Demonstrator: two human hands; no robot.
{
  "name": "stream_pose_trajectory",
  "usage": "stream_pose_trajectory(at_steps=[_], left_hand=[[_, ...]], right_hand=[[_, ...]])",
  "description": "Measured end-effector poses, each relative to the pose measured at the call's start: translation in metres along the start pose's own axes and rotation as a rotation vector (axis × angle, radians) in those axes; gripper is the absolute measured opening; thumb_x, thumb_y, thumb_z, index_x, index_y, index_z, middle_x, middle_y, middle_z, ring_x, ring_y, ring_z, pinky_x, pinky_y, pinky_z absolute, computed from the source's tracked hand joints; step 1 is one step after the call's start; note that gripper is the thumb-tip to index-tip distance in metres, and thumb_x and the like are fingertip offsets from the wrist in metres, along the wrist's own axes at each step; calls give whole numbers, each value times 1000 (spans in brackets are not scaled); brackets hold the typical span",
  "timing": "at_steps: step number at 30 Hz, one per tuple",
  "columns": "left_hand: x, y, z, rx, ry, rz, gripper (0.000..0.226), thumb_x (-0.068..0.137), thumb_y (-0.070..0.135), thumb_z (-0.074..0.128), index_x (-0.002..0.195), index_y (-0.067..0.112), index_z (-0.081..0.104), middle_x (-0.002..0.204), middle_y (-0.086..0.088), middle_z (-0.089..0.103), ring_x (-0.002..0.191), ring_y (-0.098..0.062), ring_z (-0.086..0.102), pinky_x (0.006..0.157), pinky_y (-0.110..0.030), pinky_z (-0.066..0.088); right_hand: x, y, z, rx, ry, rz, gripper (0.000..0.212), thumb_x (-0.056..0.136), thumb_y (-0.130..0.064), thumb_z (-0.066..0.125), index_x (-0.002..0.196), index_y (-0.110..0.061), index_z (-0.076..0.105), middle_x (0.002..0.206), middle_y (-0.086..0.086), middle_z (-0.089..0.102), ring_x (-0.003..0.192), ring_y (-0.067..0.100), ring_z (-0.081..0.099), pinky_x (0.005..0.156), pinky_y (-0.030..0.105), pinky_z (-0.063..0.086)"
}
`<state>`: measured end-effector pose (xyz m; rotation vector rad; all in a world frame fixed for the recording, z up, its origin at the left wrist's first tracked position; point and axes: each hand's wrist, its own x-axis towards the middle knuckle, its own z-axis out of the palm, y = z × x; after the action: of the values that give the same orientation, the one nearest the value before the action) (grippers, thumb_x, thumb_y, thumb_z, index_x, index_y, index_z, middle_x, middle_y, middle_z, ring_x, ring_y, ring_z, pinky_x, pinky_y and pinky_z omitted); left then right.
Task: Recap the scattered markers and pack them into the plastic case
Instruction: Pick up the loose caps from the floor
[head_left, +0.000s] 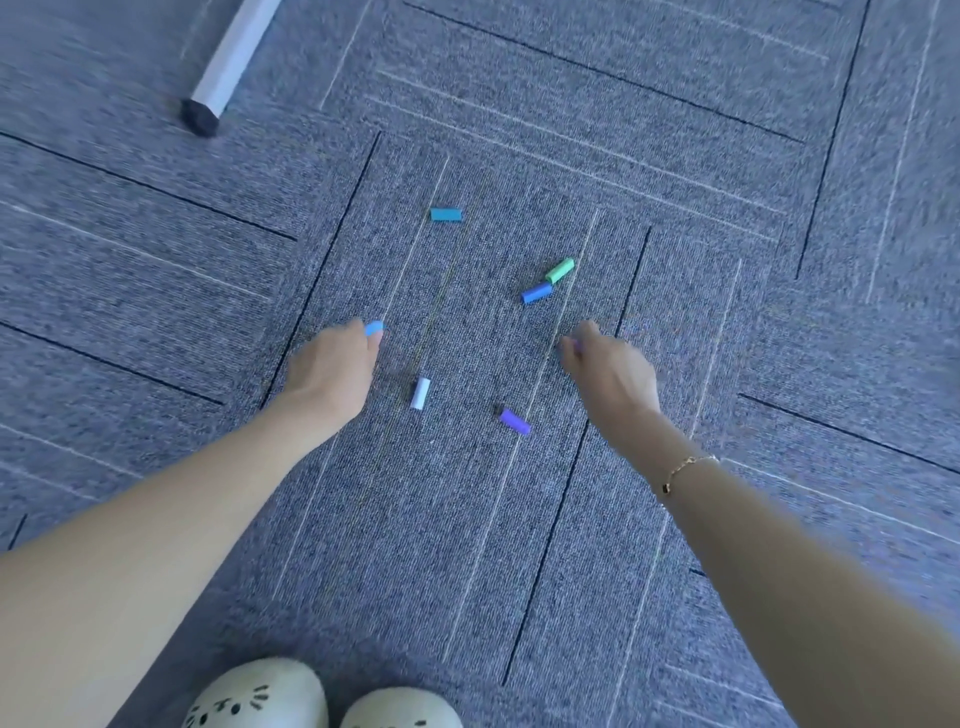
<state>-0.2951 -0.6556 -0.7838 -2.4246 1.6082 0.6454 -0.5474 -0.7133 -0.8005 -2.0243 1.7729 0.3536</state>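
Five caps (536, 292) loose on carpet (727, 156), hands (332, 366) flanking

No readable text, label, brand, number or sign shows anywhere near either hand, or on anything else in view.

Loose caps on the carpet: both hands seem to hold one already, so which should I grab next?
Probably the purple cap: it lies closest to the right hand, which seems to pinch something purplish. The left hand pinches a light blue cap, with the white cap just beside it.
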Motion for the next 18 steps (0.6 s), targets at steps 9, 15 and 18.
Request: stream_pose_trajectory(at_steps=[9,15,18], left_hand=[[-7,0,-4,-247,-116,197,28,103,26,31,119,17,50,65,3,45,46,-11,36,42,-25,24],[-11,5,-8,-112,-18,112,35,99,33,42,73,11,54,58,3,43,45,-11,35,40,-25,20],[-10,12,-6,125,-43,210,54,87,62,45,70,13,58,68,0,52,54,-15,46,43,-22,29]], right_hand=[[-44,-39,23,-98,-26,-297,23,102,-27,36,114,-8,42,109,7,58,67,24,64,51,36,54],[-54,-38,42,-237,38,-395,57,94,-51,17,118,-8,46,110,7,58,65,24,66,43,31,44],[-52,-37,43,-239,55,-471,57,94,-45,11,114,-6,47,106,10,59,64,25,65,42,30,47]])
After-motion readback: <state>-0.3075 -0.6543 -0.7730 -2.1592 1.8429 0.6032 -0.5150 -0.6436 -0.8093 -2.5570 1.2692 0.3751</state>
